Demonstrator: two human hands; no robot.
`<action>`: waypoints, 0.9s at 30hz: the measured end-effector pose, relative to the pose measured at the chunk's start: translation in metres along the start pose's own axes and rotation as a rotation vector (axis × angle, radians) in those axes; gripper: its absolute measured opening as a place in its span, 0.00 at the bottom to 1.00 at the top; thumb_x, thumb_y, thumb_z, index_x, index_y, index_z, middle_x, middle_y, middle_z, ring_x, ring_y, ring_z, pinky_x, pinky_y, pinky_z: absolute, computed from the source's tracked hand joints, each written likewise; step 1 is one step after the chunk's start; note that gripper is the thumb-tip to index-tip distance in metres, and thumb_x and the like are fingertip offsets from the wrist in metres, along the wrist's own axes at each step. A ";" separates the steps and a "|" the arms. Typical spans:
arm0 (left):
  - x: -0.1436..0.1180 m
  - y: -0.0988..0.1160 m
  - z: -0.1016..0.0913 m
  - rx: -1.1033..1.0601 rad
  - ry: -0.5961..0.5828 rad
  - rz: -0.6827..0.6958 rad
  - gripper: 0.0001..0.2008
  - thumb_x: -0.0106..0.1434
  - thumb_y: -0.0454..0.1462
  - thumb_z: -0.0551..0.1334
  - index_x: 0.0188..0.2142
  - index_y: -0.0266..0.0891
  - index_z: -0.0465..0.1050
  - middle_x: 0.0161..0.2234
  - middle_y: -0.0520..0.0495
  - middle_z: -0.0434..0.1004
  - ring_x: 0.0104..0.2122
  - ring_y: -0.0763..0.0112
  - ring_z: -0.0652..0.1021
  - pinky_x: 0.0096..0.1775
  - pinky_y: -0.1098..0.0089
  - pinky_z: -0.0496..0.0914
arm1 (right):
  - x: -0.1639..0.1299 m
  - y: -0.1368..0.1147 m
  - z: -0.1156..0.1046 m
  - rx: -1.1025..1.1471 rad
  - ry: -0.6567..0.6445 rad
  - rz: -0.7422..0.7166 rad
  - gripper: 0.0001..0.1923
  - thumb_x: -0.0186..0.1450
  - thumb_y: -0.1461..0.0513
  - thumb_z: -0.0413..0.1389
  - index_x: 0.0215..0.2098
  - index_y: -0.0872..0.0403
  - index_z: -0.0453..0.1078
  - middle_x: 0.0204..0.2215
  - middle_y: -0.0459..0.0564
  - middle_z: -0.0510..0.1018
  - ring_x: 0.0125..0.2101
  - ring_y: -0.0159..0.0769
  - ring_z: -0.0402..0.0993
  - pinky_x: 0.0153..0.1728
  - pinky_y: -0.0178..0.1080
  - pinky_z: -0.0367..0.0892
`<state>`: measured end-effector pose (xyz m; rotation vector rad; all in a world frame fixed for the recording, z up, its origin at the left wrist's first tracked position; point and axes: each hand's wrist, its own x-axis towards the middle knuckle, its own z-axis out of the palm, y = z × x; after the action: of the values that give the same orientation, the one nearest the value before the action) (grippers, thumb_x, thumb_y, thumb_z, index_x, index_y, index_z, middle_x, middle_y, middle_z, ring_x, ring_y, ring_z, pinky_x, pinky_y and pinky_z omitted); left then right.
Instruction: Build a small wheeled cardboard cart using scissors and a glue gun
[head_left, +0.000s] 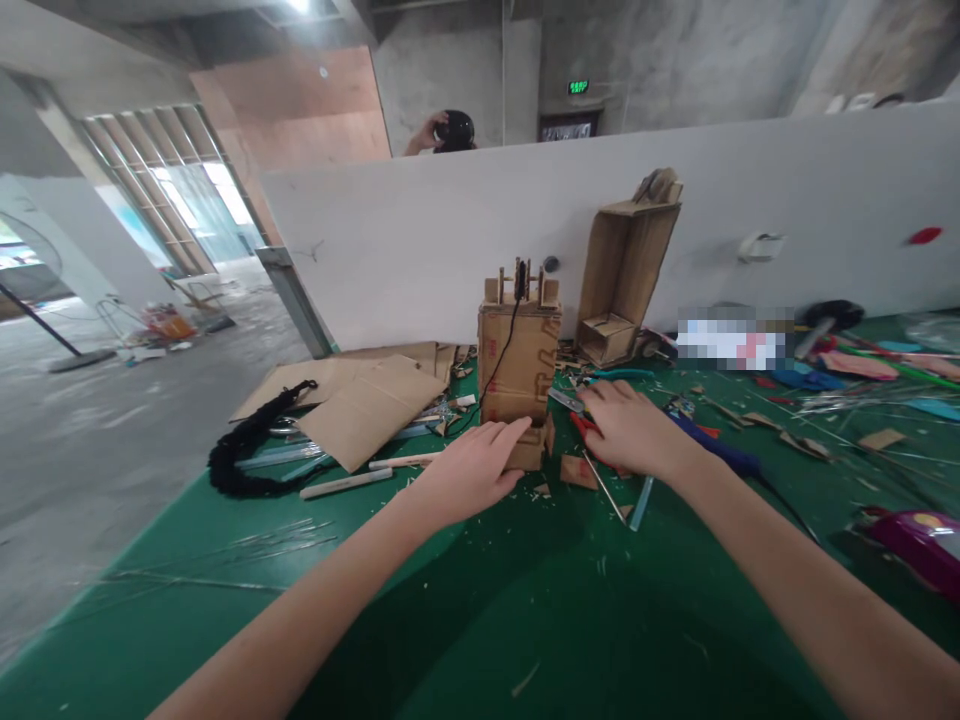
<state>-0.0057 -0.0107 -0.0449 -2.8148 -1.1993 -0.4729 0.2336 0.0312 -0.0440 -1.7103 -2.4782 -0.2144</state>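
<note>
- Cardboard tower (519, 360) stands upright on the green bench (525, 620), mid-frame, just ahead of both hands.
- Black wire (504, 350) runs down the tower's front face from the wooden pegs (521, 283) on top.
- Left hand (469, 470): palm down, fingers stretched forward and loosely together, fingertips touching the small cardboard block (527, 452) at the tower's base. Flat contact, nothing gripped.
- Right hand (630, 430): palm down just right of the tower's base, lying over red-handled pliers (582, 427). Fingers slack; cannot tell whether they close on the handles.
- Tower sits between the two hands, nearer the left fingertips; right hand is close to it but apart.
- Small cardboard scrap (577, 471) lies between the hands, near the bench centre.
- Left of the left hand: flat cardboard sheets (360, 400), a black braided cord (247, 445), white sticks (346, 484).
- Behind the tower: open cardboard box (626, 275) leaning on the white partition (420, 240).
- Another person's hand and dark headgear show above the partition (450, 130).
</note>
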 end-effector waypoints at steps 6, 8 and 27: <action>0.001 -0.006 -0.016 -0.135 0.092 -0.147 0.30 0.62 0.47 0.56 0.60 0.39 0.52 0.55 0.38 0.66 0.52 0.54 0.70 0.48 0.58 0.67 | -0.015 -0.017 0.017 0.036 0.017 -0.088 0.16 0.63 0.57 0.48 0.42 0.58 0.69 0.42 0.60 0.75 0.46 0.51 0.66 0.44 0.48 0.59; 0.002 -0.008 -0.023 -0.168 0.106 -0.189 0.29 0.62 0.47 0.55 0.60 0.40 0.52 0.55 0.38 0.66 0.52 0.54 0.69 0.48 0.58 0.67 | -0.013 -0.019 0.021 0.053 0.061 -0.055 0.20 0.63 0.55 0.49 0.47 0.60 0.67 0.45 0.63 0.74 0.48 0.54 0.64 0.46 0.51 0.56; 0.003 0.012 -0.016 -0.310 0.375 -0.188 0.27 0.59 0.47 0.60 0.55 0.41 0.58 0.50 0.42 0.70 0.47 0.60 0.72 0.47 0.60 0.69 | -0.033 -0.052 -0.003 1.675 -0.032 -0.017 0.26 0.56 0.58 0.61 0.53 0.49 0.64 0.44 0.52 0.76 0.41 0.40 0.74 0.43 0.44 0.69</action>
<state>0.0007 -0.0195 -0.0279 -2.6697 -1.4084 -1.2341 0.1973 -0.0181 -0.0494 -0.8109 -1.4994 1.4073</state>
